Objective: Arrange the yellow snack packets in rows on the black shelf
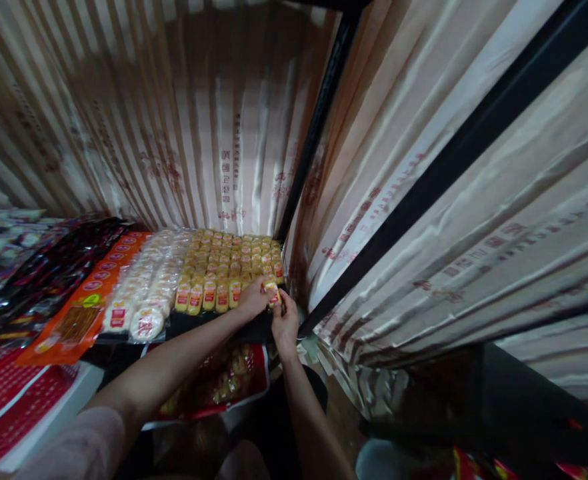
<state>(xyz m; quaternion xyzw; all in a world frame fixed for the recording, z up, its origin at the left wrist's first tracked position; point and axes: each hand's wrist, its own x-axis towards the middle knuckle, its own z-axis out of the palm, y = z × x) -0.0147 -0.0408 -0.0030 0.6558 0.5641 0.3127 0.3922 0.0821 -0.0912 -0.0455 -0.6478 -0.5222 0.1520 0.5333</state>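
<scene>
Yellow and white, with a red mark on its face: one small packet (273,294), pinched between two bare hands at the front right corner of the display. Left hand (253,299): fingers closed in on the packet's near left side, forearm reaching across from a pale sleeve (87,437). Right hand (285,325): thumb and fingertips nearly together, gripping the packet's lower right side. Just beyond and to the left, yellow packets (209,291) of similar kind, upright in close rows, red labels facing front. Beneath these, a dark shelf (194,327). Next leftward, white round packs (147,323) in clear wrap, two columns; then an orange package (94,297) with a yellow spot, lying flat; then dark glossy packages (49,273), overlapping, print illegible. Below the shelf, a red-edged bag (263,373), gold-coloured contents partly hidden by the left arm. Behind everything, a pleated pale curtain (234,147) with reddish printed characters, crossed on the right by a black bar (424,180).
</scene>
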